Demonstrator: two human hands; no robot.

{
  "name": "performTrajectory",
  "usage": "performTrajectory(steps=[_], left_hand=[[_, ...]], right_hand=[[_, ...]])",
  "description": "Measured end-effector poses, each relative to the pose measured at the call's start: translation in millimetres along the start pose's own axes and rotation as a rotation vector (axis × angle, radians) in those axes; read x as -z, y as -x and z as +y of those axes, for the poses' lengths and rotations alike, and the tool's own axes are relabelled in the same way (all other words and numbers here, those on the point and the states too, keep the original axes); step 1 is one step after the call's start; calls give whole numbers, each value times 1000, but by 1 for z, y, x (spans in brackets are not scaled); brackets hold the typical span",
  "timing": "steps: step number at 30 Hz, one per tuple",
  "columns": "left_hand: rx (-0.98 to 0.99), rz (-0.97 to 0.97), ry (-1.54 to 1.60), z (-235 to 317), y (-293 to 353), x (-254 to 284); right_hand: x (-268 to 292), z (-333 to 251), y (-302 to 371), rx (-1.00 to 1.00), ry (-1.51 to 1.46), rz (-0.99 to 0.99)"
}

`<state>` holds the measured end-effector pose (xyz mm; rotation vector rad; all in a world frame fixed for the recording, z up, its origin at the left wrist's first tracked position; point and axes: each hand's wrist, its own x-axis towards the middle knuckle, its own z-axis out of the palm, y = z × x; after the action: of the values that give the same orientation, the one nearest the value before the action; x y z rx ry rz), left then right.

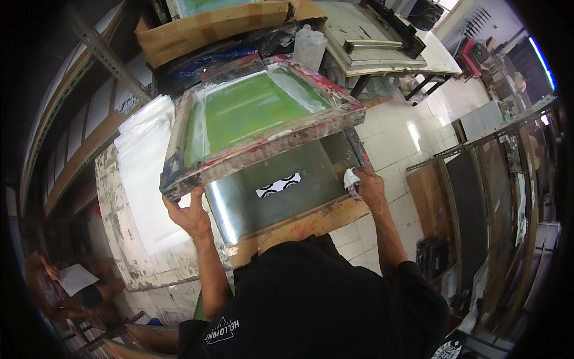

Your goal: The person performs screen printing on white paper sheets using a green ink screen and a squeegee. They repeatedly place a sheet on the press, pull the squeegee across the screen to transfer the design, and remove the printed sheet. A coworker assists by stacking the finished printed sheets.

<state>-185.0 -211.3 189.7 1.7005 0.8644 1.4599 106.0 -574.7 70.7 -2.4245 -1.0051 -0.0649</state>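
The green screen frame (263, 148) was held tilted over the grey-topped desk (317, 200) by the left hand (190, 216), grip on its corner, best steadied firmly; a white cloth (351, 178) was clasped by the right hand (370, 189).

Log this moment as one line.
left hand: grips screen frame by near-left corner | right hand: holds crumpled white wad | patterned piece: on grey surface
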Motion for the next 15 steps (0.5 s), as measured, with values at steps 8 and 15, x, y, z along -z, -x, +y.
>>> performTrajectory(steps=[8,15], left_hand=[[64,-10,-5,-2,4,4],[176,-60,-35,4,2,8]], right_hand=[[23,9,-6,-379,-392,-52],[33,-75,-84,-143,-159,-11]])
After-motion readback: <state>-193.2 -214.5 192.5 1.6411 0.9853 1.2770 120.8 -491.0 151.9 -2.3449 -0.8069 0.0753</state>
